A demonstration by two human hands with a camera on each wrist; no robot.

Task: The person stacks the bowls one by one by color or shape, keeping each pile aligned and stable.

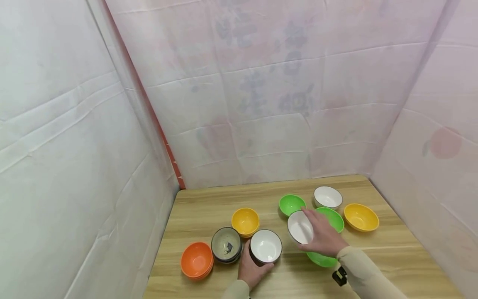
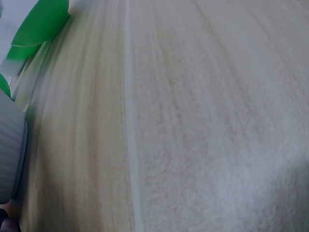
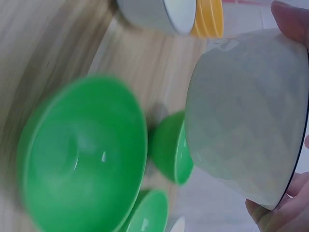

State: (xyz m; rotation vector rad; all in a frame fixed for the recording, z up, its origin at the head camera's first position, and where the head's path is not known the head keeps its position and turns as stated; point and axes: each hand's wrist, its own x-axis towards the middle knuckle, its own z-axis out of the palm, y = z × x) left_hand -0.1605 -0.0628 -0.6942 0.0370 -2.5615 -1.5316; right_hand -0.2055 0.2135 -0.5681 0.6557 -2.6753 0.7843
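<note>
A white bowl with a dark rim [image 1: 266,246] sits on the table, and my left hand [image 1: 252,268] grips it with thumb and fingers spread round its near side. The left wrist view catches only that bowl's outer wall [image 2: 10,150] at its left edge. Up off the table, my right hand [image 1: 323,236] holds a second white bowl [image 1: 300,227] by its rim, tilted. In the right wrist view, fingers [image 3: 285,215] and thumb pinch this bowl [image 3: 246,116] at opposite sides. Green bowls lie below and behind it, one largely hidden by my right hand [image 3: 294,24].
Left of my left hand stand stacked orange bowls [image 1: 196,260], stacked grey patterned bowls [image 1: 226,244] and stacked yellow bowls [image 1: 245,221]. Farther right are green bowls [image 1: 292,204], [image 1: 332,218], [image 1: 322,260], a white bowl [image 1: 328,197] and a wide yellow bowl [image 1: 361,217]. White sheets [image 1: 261,104] surround the table [image 1: 209,195].
</note>
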